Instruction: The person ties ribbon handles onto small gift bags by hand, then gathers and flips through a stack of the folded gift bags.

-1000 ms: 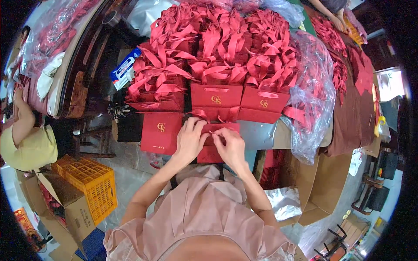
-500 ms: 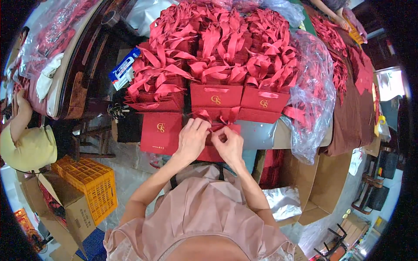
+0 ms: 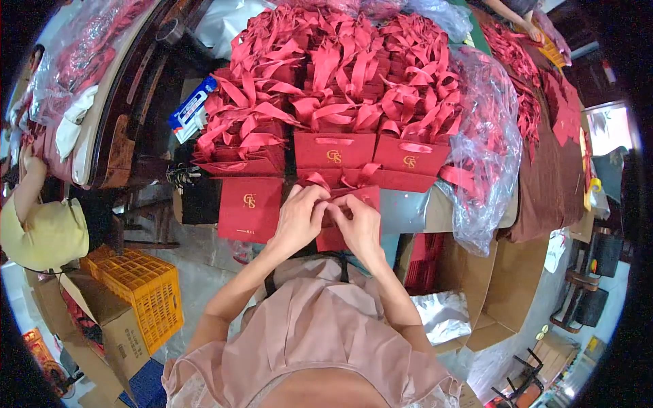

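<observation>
A red gift bag (image 3: 330,240) lies at the table's front edge, under both of my hands. My left hand (image 3: 298,216) is closed, its fingers bent over the bag from the left. Opposite it, my right hand (image 3: 359,223) pinches with thumb and forefinger. The fingertips meet over the bag; the exact spot they grip is hidden. Red ribbon loops (image 3: 360,175) rise just beyond the fingers. Left of my hands, another red bag (image 3: 249,214) with a gold emblem lies flat.
Rows of red bags (image 3: 335,151) with ribbon handles fill the table beyond my hands. Clear plastic wrap (image 3: 484,149) lies at their right. An open cardboard box (image 3: 513,285) stands below right, an orange crate (image 3: 139,289) below left. Another person's yellow sleeve (image 3: 44,231) is at far left.
My fingertips have come together over the bag, the right hand's thumb and forefinger moving left to meet the left hand. The bag's lower part has shifted slightly.
</observation>
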### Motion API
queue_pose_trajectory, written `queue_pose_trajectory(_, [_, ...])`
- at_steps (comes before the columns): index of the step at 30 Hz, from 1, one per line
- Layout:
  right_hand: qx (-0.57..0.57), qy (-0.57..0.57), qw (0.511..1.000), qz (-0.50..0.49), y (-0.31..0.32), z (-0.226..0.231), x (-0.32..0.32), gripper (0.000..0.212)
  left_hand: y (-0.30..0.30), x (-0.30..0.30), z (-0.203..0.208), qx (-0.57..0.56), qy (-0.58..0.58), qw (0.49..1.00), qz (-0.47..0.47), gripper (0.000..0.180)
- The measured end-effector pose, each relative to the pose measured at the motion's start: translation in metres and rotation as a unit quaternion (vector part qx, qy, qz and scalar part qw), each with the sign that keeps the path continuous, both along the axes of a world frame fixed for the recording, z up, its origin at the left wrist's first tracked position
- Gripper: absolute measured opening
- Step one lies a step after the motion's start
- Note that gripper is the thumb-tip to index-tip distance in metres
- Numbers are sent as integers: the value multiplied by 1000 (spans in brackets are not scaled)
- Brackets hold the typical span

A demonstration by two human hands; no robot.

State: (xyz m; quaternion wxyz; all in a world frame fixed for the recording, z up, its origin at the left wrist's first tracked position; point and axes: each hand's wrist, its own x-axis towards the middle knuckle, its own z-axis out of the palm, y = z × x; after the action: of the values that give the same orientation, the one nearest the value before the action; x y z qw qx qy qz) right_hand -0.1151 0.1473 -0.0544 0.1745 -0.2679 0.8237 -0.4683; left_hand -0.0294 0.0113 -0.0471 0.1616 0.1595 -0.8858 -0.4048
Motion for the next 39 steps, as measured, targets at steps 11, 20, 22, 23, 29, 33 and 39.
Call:
queue_pose_trajectory(11, [83,114,979,144,11,33,-43,13,6,-2,9,-78,50,994,-51,14])
queue_pose_trajectory(20, [-2,-100,954,283,14,21,-74,15,-4,2,3,-84,123,981,-126,16])
queue_pose_trajectory(22, [-21,-133,948,290,14,18,-75,14,-6,2,2,-88,131,978,-133,17])
queue_pose_trajectory(23, [-29,-152,943,295,14,15,-76,13,-7,2,2,-92,139,976,-138,17])
queue_pose_trajectory(29, [-56,-169,934,310,11,12,-76,11,-8,3,-2,-35,128,977,-167,18])
queue_pose_trajectory(33, [-64,-269,933,231,9,-7,-67,11,-8,-1,4,-31,128,978,-161,17])
queue_pose_trajectory(39, [-150,-296,940,73,-2,-9,-68,10,-5,1,-3,8,78,989,-126,18])
